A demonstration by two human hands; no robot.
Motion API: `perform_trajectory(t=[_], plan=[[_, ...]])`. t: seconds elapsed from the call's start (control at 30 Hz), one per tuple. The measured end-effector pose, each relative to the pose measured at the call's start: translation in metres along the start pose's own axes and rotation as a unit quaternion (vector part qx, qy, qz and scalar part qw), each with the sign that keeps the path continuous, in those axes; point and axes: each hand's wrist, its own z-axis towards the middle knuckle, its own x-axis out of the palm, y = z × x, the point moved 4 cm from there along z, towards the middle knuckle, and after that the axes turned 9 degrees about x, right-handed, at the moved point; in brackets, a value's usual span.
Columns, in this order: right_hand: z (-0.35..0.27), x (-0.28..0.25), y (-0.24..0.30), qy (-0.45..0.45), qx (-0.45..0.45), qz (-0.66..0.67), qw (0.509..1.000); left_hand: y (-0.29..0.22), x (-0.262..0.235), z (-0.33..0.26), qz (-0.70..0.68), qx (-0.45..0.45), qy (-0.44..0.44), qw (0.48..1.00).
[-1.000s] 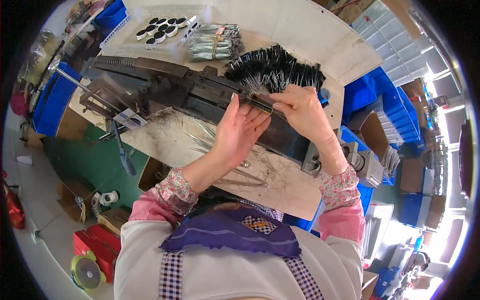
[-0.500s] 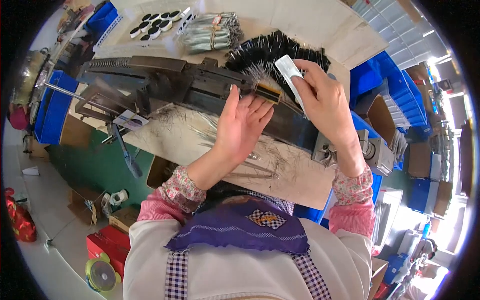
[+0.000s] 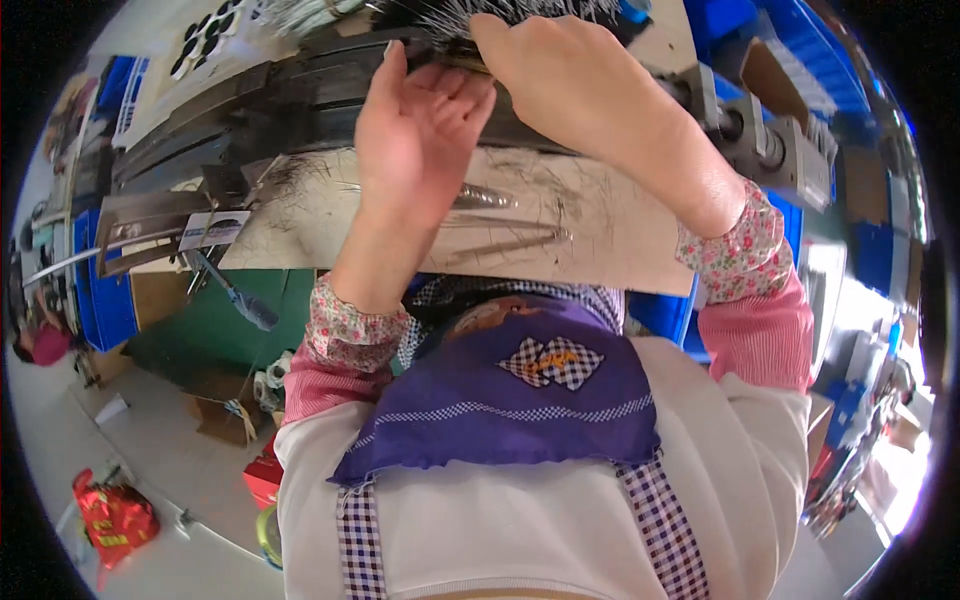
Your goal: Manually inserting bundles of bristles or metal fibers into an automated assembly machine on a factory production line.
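Both hands are up at the far edge of the table [image 3: 520, 240], working at a bundle of thin dark bristle-like strands [image 3: 500, 15] that fans out along the top of the frame. The right hand [image 3: 570, 75] is the nearer of the two: its fingers curl down over the bundle's base, though whether that grip is clamped on the strands or only resting on them I cannot tell from here. The left hand [image 3: 420, 130] stands just below and to the left, palm toward the bundle, fingers spread and upright, closed on nothing, fingertips touching the dark metal rail [image 3: 280, 100]. The bundle lies straight ahead of both hands, strands running away from the person, while the rail's long axis runs left to right across the table. Loose strands litter the tabletop. For containers: a white tray of black round caps [image 3: 205, 40] sits far left, and blue bins [image 3: 100, 290] stand lower left, contents not visible.
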Motion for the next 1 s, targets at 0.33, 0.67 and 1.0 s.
perform_trajectory(t=[0.33, 0.67, 1.0], plan=[[-0.204, 0.117, 0.01, 0.265, 0.014, 0.015, 0.964, 0.084, -0.021, -0.034, 0.079, -0.043, -0.144, 0.985], [-0.194, 0.103, -0.004, 0.286, 0.16, 0.39, 0.86, -0.093, -0.073, -0.156, 0.927, 0.279, -0.136, 0.21], [-0.181, 0.067, -0.026, 0.082, 0.306, 0.451, 0.834, -0.208, -0.211, -0.235, 0.757, 0.081, -0.546, 0.35]])
